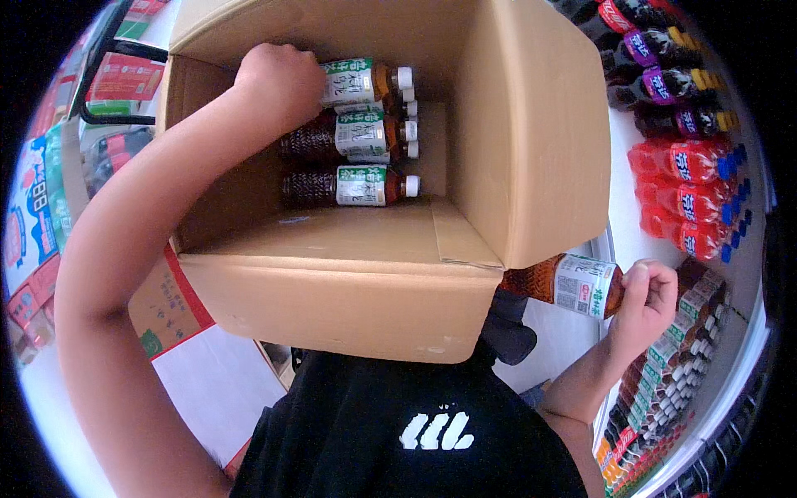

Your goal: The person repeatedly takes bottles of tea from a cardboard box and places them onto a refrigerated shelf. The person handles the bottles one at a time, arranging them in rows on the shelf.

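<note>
An opened cardboard box (348, 305) lies in front of my chest. Inside it, several plastic bottles of dark amber tea with green-and-white labels lie on their sides, white caps to the right. My left hand (283, 84) is in the box, its fingers closed around the base end of the top tea bottle (348, 82). Below that one lie another bottle (362, 134) and the lowest bottle (361, 185). Outside the box on the right, my right hand (644, 295) grips a matching tea bottle (582, 285) at its neck; the cap is hidden by the fingers, the base by the box.
At right, a white shelf holds rows of tea bottles (672, 355), red drink bottles (682, 193) and dark bottles with purple labels (660, 84). A black metal frame (90, 93) and stacked drink packs (34, 205) stand at left. A white-topped carton (215, 386) is lower left.
</note>
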Demonstrator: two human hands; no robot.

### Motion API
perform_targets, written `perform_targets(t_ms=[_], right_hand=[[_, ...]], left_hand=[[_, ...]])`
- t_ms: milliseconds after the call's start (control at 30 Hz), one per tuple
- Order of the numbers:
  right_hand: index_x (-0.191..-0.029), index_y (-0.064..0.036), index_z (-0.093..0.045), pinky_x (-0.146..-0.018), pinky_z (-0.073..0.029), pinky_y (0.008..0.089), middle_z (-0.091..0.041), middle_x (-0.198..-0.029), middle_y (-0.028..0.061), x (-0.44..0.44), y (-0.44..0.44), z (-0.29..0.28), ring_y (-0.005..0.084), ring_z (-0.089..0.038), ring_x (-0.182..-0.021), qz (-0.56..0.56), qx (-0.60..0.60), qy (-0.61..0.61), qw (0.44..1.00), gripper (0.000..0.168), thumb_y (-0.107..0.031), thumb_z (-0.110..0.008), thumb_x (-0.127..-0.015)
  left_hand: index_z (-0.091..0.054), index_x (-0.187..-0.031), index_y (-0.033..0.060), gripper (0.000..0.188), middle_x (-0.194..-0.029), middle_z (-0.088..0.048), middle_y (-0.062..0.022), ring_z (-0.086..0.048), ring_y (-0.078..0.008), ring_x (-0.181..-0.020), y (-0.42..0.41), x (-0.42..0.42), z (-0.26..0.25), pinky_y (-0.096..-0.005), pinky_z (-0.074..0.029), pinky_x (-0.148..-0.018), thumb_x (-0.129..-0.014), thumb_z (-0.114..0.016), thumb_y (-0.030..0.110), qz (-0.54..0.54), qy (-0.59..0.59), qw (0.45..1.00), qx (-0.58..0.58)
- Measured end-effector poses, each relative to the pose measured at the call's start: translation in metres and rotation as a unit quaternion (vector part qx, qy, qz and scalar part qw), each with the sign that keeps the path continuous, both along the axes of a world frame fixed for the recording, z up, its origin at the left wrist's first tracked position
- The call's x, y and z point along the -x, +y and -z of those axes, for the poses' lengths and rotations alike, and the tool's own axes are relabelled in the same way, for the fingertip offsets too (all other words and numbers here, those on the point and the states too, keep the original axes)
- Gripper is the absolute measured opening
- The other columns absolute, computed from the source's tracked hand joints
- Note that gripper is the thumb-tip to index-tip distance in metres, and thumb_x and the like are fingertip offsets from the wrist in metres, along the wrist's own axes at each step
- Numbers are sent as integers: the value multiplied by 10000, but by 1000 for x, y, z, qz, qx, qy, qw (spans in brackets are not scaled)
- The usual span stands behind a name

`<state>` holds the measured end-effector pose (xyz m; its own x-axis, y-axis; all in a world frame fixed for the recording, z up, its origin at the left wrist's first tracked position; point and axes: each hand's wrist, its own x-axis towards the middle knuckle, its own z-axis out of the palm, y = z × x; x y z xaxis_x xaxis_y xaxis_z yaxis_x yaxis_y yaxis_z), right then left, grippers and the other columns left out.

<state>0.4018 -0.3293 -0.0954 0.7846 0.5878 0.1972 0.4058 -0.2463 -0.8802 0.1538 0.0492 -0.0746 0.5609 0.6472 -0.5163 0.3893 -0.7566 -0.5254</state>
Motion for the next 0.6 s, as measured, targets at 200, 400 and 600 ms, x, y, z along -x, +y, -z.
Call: perform_targets(t_ms=[200,400,600], right_hand=[[-829,-16,-532,-666,-418,315,-556,-714,67,11,-3,-1,182,-511,-682,-68,-118,-54,989,135,37,-639,-893],[-719,-63,-469,-583,-339,364,-436,-576,57,6,-17,-42,187,-416,-618,-114,-221,-177,952,224,-43,-524,-936],[-631,-204,-344,-671,-299,415,-236,-561,-41,-10,-13,-121,184,-305,-720,-13,-396,4,918,390,-290,-419,-1004]], left_hand=[[-805,-959,102,176,-1050,-778,-128,-765,-286,-974,1,5,2,-416,-619,-807,-881,-667,178,28,1,999,32],[-800,-950,90,168,-1030,-779,-124,-761,-294,-977,2,10,3,-425,-617,-814,-888,-655,147,77,-30,996,44],[-798,-939,90,156,-1016,-779,-124,-762,-302,-961,4,9,4,-435,-616,-815,-881,-664,145,101,-59,992,56]])
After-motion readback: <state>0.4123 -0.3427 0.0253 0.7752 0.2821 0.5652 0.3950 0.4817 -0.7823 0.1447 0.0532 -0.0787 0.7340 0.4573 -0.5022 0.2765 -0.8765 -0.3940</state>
